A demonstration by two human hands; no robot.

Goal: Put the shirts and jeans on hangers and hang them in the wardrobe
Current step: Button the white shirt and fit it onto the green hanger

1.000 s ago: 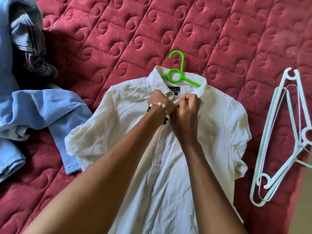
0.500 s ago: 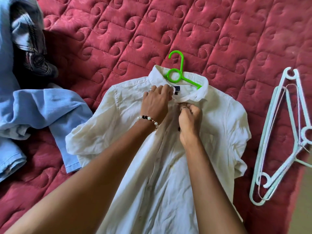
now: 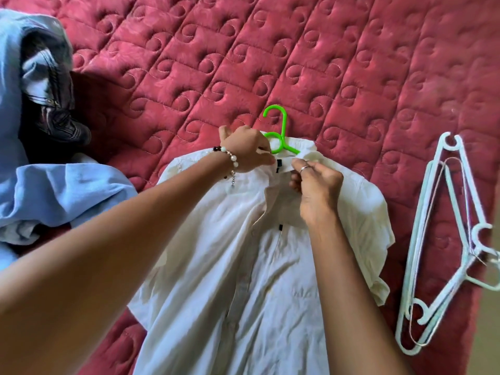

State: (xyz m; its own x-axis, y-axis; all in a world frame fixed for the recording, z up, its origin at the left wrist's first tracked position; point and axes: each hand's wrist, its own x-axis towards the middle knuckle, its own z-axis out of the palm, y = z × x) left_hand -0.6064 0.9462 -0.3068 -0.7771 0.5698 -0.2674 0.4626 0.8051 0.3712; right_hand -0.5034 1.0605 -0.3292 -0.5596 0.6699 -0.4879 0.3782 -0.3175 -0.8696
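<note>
A white short-sleeved shirt (image 3: 270,280) lies front up on the red quilted bed (image 3: 297,63). A green hanger (image 3: 278,131) sits inside its neck, hook sticking out past the collar. My left hand (image 3: 246,151), with a bead bracelet on the wrist, pinches the left side of the collar beside the hanger. My right hand (image 3: 316,188) grips the right side of the collar and the top of the placket. The shirt front is open a little below the collar.
A pale blue shirt (image 3: 54,196) lies crumpled at the left, with dark jeans (image 3: 51,104) above it. Pale green hangers (image 3: 443,239) lie stacked at the right near the bed's edge.
Both hands have moved up from the top of the placket to the collar, the left now beside the hanger neck. The shirt front has spread open slightly.
</note>
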